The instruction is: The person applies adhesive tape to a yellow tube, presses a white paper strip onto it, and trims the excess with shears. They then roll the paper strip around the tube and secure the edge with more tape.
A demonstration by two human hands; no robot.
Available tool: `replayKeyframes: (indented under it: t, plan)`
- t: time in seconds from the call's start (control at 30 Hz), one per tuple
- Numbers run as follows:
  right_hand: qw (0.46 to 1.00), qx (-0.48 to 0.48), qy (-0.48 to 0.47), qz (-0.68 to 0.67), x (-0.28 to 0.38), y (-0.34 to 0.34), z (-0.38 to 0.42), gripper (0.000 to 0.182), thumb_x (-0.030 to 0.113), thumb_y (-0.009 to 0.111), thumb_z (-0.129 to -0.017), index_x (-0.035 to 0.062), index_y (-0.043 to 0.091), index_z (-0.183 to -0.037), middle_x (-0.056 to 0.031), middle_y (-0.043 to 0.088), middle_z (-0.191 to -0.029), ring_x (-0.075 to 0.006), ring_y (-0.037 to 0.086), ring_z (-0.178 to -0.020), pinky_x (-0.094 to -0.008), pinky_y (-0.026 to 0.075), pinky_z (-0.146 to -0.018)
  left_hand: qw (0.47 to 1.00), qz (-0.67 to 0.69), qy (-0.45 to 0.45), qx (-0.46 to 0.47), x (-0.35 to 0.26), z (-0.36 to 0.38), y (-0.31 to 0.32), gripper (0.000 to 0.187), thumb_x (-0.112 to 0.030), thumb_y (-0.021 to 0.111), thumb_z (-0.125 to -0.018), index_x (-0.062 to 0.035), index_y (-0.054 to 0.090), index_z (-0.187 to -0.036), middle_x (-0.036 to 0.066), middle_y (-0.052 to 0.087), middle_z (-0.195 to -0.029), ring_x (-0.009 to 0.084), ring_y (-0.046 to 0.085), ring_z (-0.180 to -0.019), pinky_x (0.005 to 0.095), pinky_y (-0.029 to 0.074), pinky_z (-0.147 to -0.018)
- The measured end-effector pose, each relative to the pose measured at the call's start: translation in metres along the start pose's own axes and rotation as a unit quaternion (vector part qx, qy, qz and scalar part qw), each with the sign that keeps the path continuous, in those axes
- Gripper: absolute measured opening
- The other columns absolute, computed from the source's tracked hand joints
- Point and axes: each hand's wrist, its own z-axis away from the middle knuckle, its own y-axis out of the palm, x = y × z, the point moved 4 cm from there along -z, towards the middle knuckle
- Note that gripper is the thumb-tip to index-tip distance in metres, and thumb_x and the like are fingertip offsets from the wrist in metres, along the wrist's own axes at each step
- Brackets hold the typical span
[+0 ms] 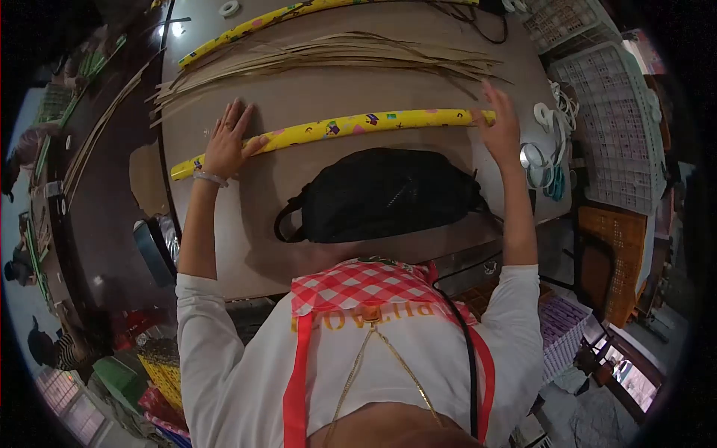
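Observation:
A long, slim yellow roll (358, 124) printed with small colourful figures lies crosswise on the table. My left hand (228, 142), with a bracelet at the wrist, rests flat over its left part, fingers spread and thumb along the roll. At the far right end, my right hand (500, 128) touches the roll with the thumb, its other fingers stretched out away from me. Between my forearms sits a black bag (388, 196) with a strap loop on its left side. Beyond the roll lies a loose bundle of thin, flat tan strips (321, 56).
A second yellow printed roll (299, 13) lies at the table's far side, near a white tape ring (229, 8). Rolls of white tape (549, 119) and teal-handled scissors (554, 183) are at the right. White plastic baskets (609, 123) stand beyond that edge. A darker table (112, 216) adjoins the left.

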Motion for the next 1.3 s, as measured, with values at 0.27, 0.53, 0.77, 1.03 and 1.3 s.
replayKeyframes:
  t: [0.27, 0.53, 0.77, 1.03, 1.3]
  plan:
    - [0.895, 0.103, -0.428, 0.077, 0.045, 0.054, 0.007, 0.052, 0.025, 0.060, -0.081, 0.0221, 0.044, -0.130, 0.0021, 0.039, -0.138, -0.0192, 0.042, -0.123, -0.0452, 0.030, -0.103, 1.000, -0.017, -0.012, -0.002, -0.003, 0.002, -0.002, 0.075, -0.061, 0.044, -0.082, -0.0140, 0.030, -0.139, 0.014, 0.021, -0.146, 0.0295, 0.018, -0.135, 0.0428, 0.019, -0.108]
    - [0.924, 0.101, -0.368, -0.026, 0.095, 0.061, 0.003, 0.047, 0.024, 0.061, -0.079, 0.0186, 0.050, -0.124, -0.0035, 0.040, -0.138, -0.0237, 0.048, -0.116, -0.0424, 0.029, -0.104, 0.998, -0.053, -0.019, 0.002, -0.004, 0.003, -0.001, 0.075, -0.061, 0.043, -0.083, -0.0124, 0.030, -0.139, 0.014, 0.021, -0.146, 0.0281, 0.018, -0.135, 0.0400, 0.017, -0.110]
    - [0.843, 0.106, -0.526, 0.049, 0.096, 0.063, 0.009, 0.054, 0.024, 0.065, -0.076, 0.0176, 0.048, -0.127, -0.0017, 0.041, -0.137, -0.0206, 0.046, -0.120, -0.0404, 0.034, -0.101, 0.999, -0.046, -0.017, -0.008, -0.005, 0.004, -0.001, 0.077, -0.064, 0.041, -0.082, -0.0126, 0.031, -0.138, 0.014, 0.022, -0.145, 0.0273, 0.019, -0.135, 0.0397, 0.018, -0.110]
    - [0.848, 0.135, -0.510, 0.042, 0.112, 0.075, -0.002, 0.057, 0.028, 0.065, -0.075, 0.0228, 0.046, -0.129, 0.0016, 0.038, -0.139, -0.0168, 0.038, -0.126, -0.0405, 0.029, -0.105, 0.998, -0.049, -0.023, -0.011, -0.007, 0.005, -0.002, 0.077, -0.064, 0.041, -0.081, -0.0131, 0.032, -0.138, 0.012, 0.024, -0.145, 0.0271, 0.020, -0.135, 0.0403, 0.020, -0.109]
    - [0.859, 0.218, -0.463, -0.009, 0.144, 0.085, -0.013, 0.055, 0.027, 0.064, -0.076, 0.0220, 0.048, -0.128, -0.0004, 0.039, -0.139, -0.0188, 0.040, -0.125, -0.0396, 0.029, -0.105, 0.998, -0.050, -0.015, -0.026, -0.007, 0.005, -0.003, 0.076, -0.064, 0.040, -0.082, -0.0133, 0.033, -0.137, 0.013, 0.025, -0.144, 0.0281, 0.023, -0.134, 0.0419, 0.021, -0.108]
